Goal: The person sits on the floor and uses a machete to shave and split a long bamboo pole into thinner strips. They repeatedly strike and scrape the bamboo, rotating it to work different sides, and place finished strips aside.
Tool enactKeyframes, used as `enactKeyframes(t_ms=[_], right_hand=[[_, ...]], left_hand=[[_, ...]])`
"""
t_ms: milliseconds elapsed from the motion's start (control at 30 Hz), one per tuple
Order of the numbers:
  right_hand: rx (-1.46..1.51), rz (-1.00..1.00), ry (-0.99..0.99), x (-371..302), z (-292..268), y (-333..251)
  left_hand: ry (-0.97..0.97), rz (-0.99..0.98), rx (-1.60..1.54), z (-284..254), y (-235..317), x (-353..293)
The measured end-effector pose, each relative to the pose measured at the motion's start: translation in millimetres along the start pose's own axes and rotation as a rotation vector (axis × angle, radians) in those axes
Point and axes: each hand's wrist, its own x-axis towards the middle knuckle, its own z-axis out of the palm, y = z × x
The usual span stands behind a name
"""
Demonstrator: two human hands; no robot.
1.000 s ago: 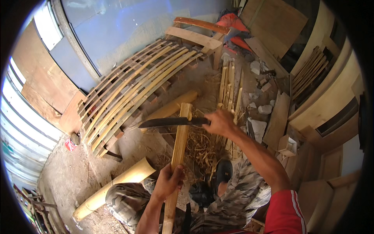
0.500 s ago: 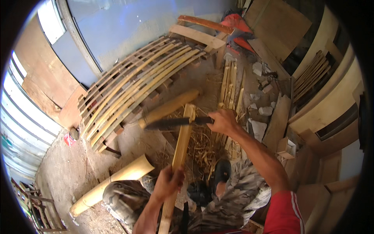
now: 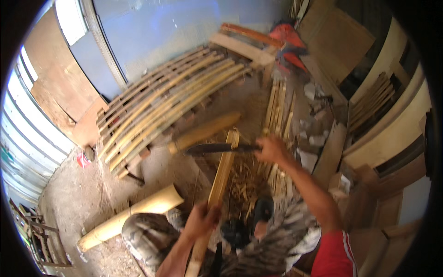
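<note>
My left hand [image 3: 201, 222] is closed around a long split bamboo strip [image 3: 221, 179], which slants up and away from my lap. Across the strip near its far end lies the dark blade of a machete [image 3: 203, 148], pointing left. My right hand [image 3: 273, 150] grips the machete by its handle. Just beyond the blade, a thick yellowish piece of bamboo or wood [image 3: 208, 129] rests low down. Thin shavings [image 3: 244, 177] are heaped on the floor under the strip, by my dark shoe [image 3: 263, 210]. Motion blurs both hands a little.
A slatted bamboo rack [image 3: 170, 104] stands against the blue wall [image 3: 152, 41]. Split bamboo half-pipe [image 3: 134, 216] lies on the floor at left. Several cut strips [image 3: 276, 108] and broken rubble [image 3: 317, 138] lie at right, beside a plank [image 3: 331, 152] and a small box [image 3: 340, 183].
The whole view has shifted slightly. The machete, my right hand and the strip's far end appear a little further right and lower; the blade still crosses the strip.
</note>
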Motion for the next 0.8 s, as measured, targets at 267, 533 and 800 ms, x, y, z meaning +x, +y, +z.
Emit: enactKeyframes(t_ms=[267, 533, 800], right_hand=[[0.093, 0.245, 0.021, 13.6, -0.6, 66.2], [-0.083, -0.025, -0.017, -3.3, 0.1, 4.6], [0.218, 0.407, -0.133, -4.1, 3.9, 68.5]], left_hand=[[-0.023, -0.026, -0.009, 1.3, -1.1, -2.8], [0.007, -0.007, 0.009, -3.3, 5.3, -1.4], [-0.026, -0.026, 0.019, 4.8, -5.1, -6.2]])
